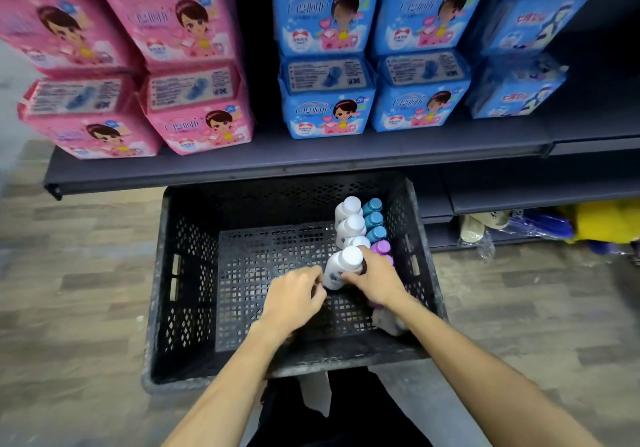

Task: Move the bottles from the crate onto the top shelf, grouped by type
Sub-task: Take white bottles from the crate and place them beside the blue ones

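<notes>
Lower centre, inside black crate (183, 273): right hand (375, 278) in closed grip round white bottle (341, 268), left hand (294, 296) half-curled beside it, fingertips touching, grip uncertain; remaining white, teal (373, 219), purple (381, 247) bottles just behind.

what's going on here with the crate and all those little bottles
A person is reaching into a black crate on the floor. Both hands are on the nearest white bottle: the right hand grips its side, the left hand touches it. More white, teal and purple bottles stand in the crate.
</notes>
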Tool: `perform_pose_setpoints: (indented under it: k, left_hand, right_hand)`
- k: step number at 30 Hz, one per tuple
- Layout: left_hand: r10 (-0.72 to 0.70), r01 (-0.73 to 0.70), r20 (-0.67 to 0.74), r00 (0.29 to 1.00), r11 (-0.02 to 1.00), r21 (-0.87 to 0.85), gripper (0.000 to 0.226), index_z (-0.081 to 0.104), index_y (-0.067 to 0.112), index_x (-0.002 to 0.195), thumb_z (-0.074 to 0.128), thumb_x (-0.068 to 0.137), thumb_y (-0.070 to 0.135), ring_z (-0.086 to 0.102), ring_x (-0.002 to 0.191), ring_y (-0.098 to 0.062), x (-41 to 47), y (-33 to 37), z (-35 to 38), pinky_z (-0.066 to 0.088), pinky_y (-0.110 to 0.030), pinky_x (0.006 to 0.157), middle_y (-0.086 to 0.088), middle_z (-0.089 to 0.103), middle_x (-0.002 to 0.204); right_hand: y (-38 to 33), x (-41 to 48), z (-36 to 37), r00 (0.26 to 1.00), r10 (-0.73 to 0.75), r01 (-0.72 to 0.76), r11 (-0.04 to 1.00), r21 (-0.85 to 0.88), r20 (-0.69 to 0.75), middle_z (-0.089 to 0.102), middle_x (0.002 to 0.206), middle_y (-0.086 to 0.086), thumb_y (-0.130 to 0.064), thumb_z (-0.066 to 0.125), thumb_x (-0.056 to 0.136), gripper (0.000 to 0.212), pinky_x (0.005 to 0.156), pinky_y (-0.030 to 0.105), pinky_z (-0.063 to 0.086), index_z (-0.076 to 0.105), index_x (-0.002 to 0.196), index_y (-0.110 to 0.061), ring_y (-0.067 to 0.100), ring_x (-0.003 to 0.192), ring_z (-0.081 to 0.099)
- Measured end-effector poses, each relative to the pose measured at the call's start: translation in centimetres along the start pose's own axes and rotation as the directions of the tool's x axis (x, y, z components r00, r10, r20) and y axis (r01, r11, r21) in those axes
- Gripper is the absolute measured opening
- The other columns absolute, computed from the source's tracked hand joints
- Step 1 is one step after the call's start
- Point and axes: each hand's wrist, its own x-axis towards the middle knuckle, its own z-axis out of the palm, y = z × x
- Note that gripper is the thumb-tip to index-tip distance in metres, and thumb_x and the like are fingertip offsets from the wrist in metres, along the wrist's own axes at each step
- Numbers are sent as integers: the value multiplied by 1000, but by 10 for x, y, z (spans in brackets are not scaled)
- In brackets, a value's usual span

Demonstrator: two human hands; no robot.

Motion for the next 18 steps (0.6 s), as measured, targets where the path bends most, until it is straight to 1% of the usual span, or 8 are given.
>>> perform_pose_setpoints:
  k: [4, 6, 9, 12, 14, 16, 18]
  left_hand:
    - [11, -12, -24, 1000, 1000, -7, 13, 56, 23, 94, 48, 89, 33, 61, 81, -16, 0, -5, -11, 51, -36, 67, 8, 65, 88]
    - [25, -25, -37, 999, 1000, 2, 12, 57, 24, 94, 48, 90, 33, 61, 79, -15, -3, -9, -16, 50, -33, 64, 9, 65, 86]
    - [48, -47, -52, 998, 999, 9, 12, 57, 25, 94, 49, 90, 32, 61, 76, -13, -8, -15, -26, 49, -31, 63, 10, 64, 84]
    - [66, -65, -73, 995, 998, 22, 11, 55, 26, 93, 47, 90, 32, 59, 76, -13, -10, -20, -41, 44, -30, 61, 10, 62, 83]
    - [94, -91, -93, 991, 995, 38, 10, 55, 26, 92, 47, 89, 33, 59, 76, -13, -9, -24, -55, 40, -30, 58, 11, 61, 81]
    - [125, -121, -97, 987, 991, 54, 10, 55, 26, 92, 49, 88, 32, 60, 78, -16, -4, -26, -73, 37, -30, 58, 10, 61, 82]
    - [143, -137, -99, 985, 989, 62, 11, 56, 25, 92, 50, 87, 32, 60, 80, -20, 3, -26, -95, 38, -31, 59, 8, 63, 84]
  right_hand:
    - [-25, 0, -15, 997, -77, 77, 996, -39, 4, 68, 109, 1, -33, 78, 83, 49, 87, 35, 50, 58, 126, -16, 19, 94, 63]
    - [-35, -1, -20, 995, -102, 102, 993, -65, -8, 70, 108, 2, -32, 77, 84, 49, 86, 36, 51, 58, 126, -16, 18, 91, 62]
    - [-48, -6, -30, 992, -123, 119, 989, -87, -43, 69, 102, -1, -34, 78, 83, 45, 82, 34, 50, 60, 122, -17, 18, 91, 61]
    - [-65, -12, -46, 985, -153, 147, 986, -80, -76, 68, 106, -5, -41, 79, 80, 52, 82, 33, 49, 61, 126, -23, 15, 96, 60]
    - [-83, -17, -61, 976, -197, 190, 979, -76, -94, 68, 104, -8, -44, 80, 78, 56, 83, 32, 50, 62, 126, -25, 13, 94, 62]
    - [-102, -21, -78, 959, -254, 244, 966, -86, -123, 71, 101, -8, -46, 81, 76, 50, 86, 37, 53, 64, 119, -25, 14, 93, 65]
    - [-123, -25, -95, 940, -305, 292, 951, -102, -154, 72, 99, -10, -47, 81, 76, 46, 86, 37, 54, 66, 114, -26, 12, 92, 67]
